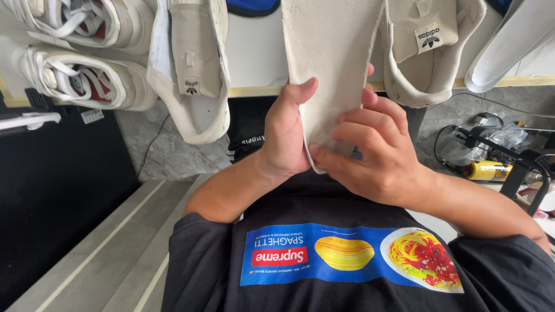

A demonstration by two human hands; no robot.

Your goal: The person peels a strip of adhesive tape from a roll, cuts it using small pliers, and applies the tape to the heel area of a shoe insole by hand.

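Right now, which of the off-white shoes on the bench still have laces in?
The two stacked sneakers at far left, upper one and lower one: white laces threaded, red lining showing. The unlaced shoe beside them and the one right of the insole have none.

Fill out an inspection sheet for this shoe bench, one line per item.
Surface: pale worktop with a wooden front edge.
Job's things: off-white insole, held upright between both hands.
Clutter: two laced white sneakers at left; two unlaced cream shoes lying at the bench edge.
Grippers: left hand grips the insole's lower edge; right hand pinches it from the other side.
Cables: thin dark cable at right, near a black stand.
Surroundings: grey stone floor, yellow can, pale step.
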